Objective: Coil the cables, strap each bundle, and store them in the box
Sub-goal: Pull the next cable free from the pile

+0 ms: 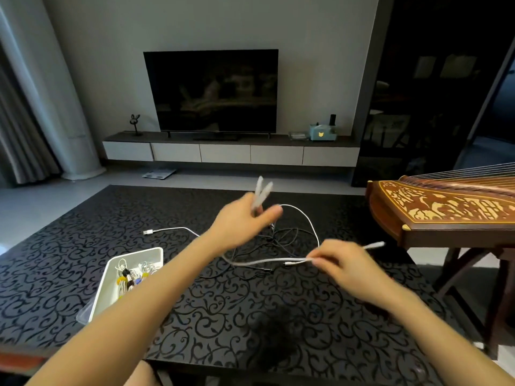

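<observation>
Head view: your left hand (pixel 242 221) grips the folded end of the white cable (pixel 267 261), and your right hand (pixel 342 263) pinches it mid-table, right of the box (pixel 136 253). Light and limp, so hold it near the connectors.

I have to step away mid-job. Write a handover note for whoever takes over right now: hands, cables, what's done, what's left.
Left hand: raised and motion-blurred, grips a folded stretch of the white cable.
Right hand: pinches the white cable low over the table.
Black cables: loose tangle on the table between the hands.
Box: on the left, holds several strapped bundles.
Done: those bundles.
Left: coil and strap the white cable, then the black ones, and box them all.
</observation>
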A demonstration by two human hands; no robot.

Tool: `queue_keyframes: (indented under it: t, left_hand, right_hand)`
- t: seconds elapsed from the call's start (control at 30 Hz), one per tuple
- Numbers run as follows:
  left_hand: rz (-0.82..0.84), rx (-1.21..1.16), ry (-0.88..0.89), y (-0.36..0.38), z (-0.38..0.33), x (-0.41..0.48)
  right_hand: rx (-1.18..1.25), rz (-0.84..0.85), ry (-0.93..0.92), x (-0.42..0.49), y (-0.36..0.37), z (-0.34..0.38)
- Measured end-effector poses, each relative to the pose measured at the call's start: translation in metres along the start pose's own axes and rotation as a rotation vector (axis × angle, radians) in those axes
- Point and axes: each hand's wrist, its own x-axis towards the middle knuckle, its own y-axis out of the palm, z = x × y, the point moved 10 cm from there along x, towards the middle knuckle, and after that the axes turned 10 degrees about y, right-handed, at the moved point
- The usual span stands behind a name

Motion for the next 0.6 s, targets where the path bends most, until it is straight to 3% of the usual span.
queue_keyframes:
  t: [0.1, 0.23, 0.33, 0.5, 0.6]
  left_hand:
    - [0.251, -0.204, 0.036, 0.043, -0.018, -0.013]
    - [0.447, -0.508, 0.054, 0.068, -0.041, -0.028]
    - [0.564, -0.661, 0.023, 0.080, -0.046, -0.039]
    - [0.538, -0.921, -0.062, 0.078, -0.042, -0.041]
    - [0.479, -0.887, -0.034, 0.075, -0.041, -0.039]
  right_hand:
    - [-0.033, -0.076, -0.070, 0.016, -0.044, 0.030]
    - [-0.051, -0.161, -0.079, 0.036, -0.071, 0.052]
    - [-0.351, -0.313, -0.186, 0.040, -0.081, 0.064]
    - [-0.647, -0.374, -0.349, 0.031, -0.068, 0.075]
    - [-0.478, -0.265, -0.174, 0.034, -0.063, 0.065]
